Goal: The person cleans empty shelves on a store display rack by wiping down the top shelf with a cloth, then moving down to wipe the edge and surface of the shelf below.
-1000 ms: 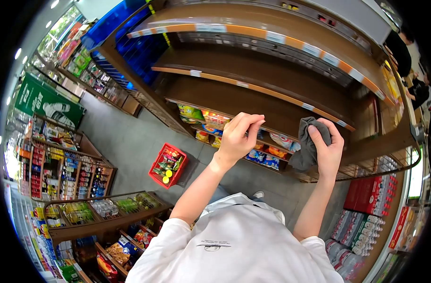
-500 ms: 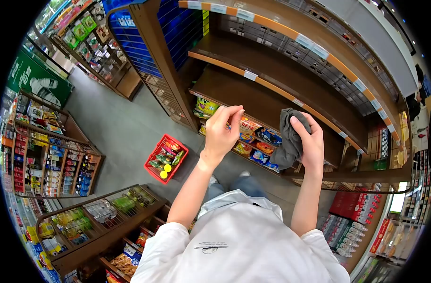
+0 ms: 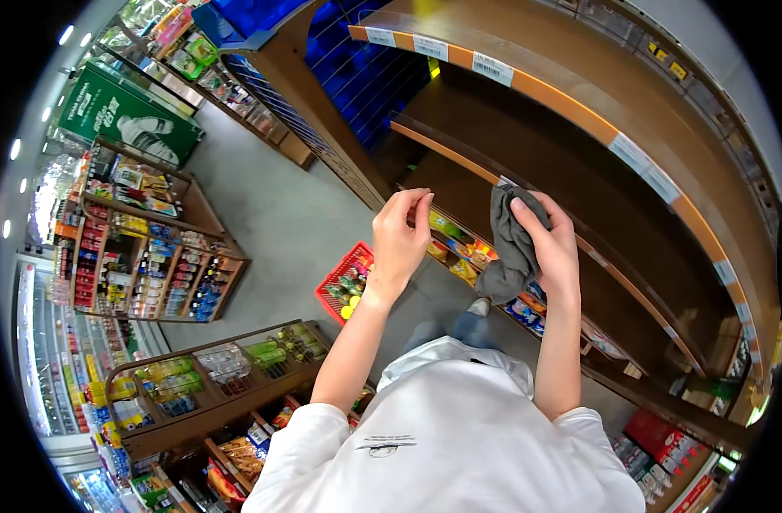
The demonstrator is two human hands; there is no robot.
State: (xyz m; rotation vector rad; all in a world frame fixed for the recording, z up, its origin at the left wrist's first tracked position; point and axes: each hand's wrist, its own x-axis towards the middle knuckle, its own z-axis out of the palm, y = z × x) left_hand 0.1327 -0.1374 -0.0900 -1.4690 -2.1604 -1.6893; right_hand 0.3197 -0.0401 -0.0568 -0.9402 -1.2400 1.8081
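A crumpled dark grey cloth [image 3: 512, 244] hangs from my right hand [image 3: 555, 248], gripped between the thumb and the fingers. My left hand [image 3: 401, 241] is raised to the left of the cloth, apart from it. Its fingertips are pinched together, and whether anything small is between them cannot be made out. Both hands are in front of a brown shelf unit [image 3: 579, 145] with orange front edges and white price labels. Bagged snacks [image 3: 459, 244] show on its lower level, partly hidden by my hands and the cloth.
A red basket [image 3: 329, 301] with several items stands on the grey floor [image 3: 271, 214], partly behind my left forearm. Goods fill a shelf [image 3: 151, 248] at the left and a rack [image 3: 211, 376] at the lower left. Red packs [image 3: 660, 438] are at the lower right.
The view has shifted, and the shelf unit now appears closer and larger. My right hand still holds the cloth, and my left hand keeps its pinch.
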